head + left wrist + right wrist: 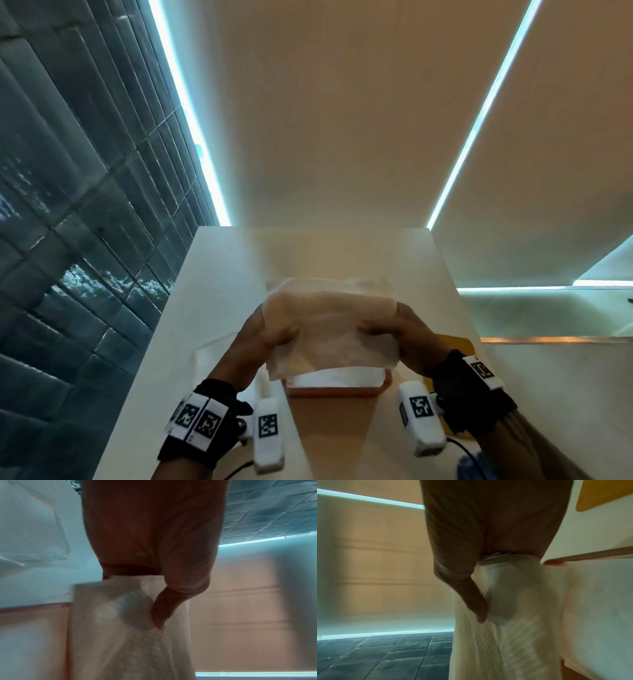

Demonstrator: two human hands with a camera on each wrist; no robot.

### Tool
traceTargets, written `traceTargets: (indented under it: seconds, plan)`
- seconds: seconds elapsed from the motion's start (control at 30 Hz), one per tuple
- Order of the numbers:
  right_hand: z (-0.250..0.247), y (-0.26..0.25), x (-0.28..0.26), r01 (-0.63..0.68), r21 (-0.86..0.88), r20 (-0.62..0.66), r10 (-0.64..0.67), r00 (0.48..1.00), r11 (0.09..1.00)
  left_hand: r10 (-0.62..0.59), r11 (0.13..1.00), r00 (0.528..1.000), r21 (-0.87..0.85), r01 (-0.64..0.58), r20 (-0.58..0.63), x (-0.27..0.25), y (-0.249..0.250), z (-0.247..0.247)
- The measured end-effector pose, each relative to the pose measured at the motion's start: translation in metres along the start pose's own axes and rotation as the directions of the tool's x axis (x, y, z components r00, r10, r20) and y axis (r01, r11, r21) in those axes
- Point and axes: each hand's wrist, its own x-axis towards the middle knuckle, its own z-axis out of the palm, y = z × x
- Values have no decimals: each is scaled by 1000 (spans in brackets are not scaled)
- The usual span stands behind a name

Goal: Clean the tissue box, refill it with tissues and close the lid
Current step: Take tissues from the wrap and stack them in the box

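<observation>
A stack of white tissues (329, 329) hangs in the air between both hands, just above the tissue box (337, 389), a pinkish open box with white tissue inside. My left hand (270, 337) grips the stack's left end, thumb on top. My right hand (387, 330) grips the right end the same way. In the left wrist view the thumb presses on the tissues (130, 635) beside the box rim (34, 608). In the right wrist view the tissues (501, 635) fold down from the hand next to the box (590, 601).
The box stands on a white counter (219, 291). A yellow board (459, 346) lies at the right behind my right hand. More tissue in clear wrap (30, 536) lies left of the box. A dark tiled wall (68, 205) runs along the left.
</observation>
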Motion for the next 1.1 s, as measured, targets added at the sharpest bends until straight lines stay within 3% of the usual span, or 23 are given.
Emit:
traceTargets:
  seconds: [0.07, 0.17, 0.27, 0.4, 0.5, 0.6, 0.77, 0.87, 0.97, 1.1]
  plan:
    - [-4, 3, 2, -32, 7, -41, 33, 999, 999, -56, 998, 997, 20, 57, -52, 7, -5, 4]
    - [-11, 17, 9, -99, -19, -158, 95, 983, 995, -191, 976, 943, 54, 213, -271, 22, -17, 9]
    - [-18, 36, 17, -198, -135, -223, 165, 961, 971, -281, 930, 909, 148, 337, -307, 35, -32, 13]
    - [-28, 58, 29, -294, -287, -303, 205, 931, 912, -261, 790, 899, 458, 407, -351, 44, -44, 20]
    - [-26, 67, 38, -359, -539, -381, 160, 911, 762, -254, 655, 894, 615, 439, -368, 46, -47, 28]
    - [-17, 65, 40, -379, -731, -385, 116, 915, 568, -202, 546, 906, 725, 420, -373, 48, -53, 35]
    - [-3, 62, 43, -405, -848, -390, 114, 914, 342, -76, 309, 943, 892, 331, -323, 47, -60, 47]
    - [4, 64, 44, -375, -894, -367, 81, 927, 245, -8, 209, 959, 938, 278, -282, 46, -64, 52]
    - [8, 64, 44, -360, -913, -348, 93, 933, 193, 8, 173, 969, 955, 243, -248, 44, -64, 56]
    - [6, 50, 34, -371, -897, -365, 68, 928, 241, 58, 129, 974, 969, 212, -220, 38, -62, 56]
